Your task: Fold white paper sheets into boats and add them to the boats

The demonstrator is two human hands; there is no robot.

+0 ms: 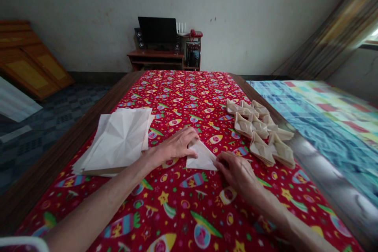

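Observation:
A white piece of paper [202,158], folded to a triangle, lies on the red patterned cloth between my two hands. On its upper left edge rests my left hand [180,144], thumb and fingers curled around that side. My right hand [234,168] pinches the paper's right corner between thumb and fingers. Left of my hands is a stack of creased white paper sheets [124,138]. Several folded paper pieces [260,126] sit in rows at the right, beyond my right hand.
The red cloth [189,208] covers a long table with a dark wooden edge [124,90]. A monitor [158,31] and a red telephone [196,34] stand on a desk at the far wall. A bed [330,118] is along the right; a wooden cabinet [32,63] stands left.

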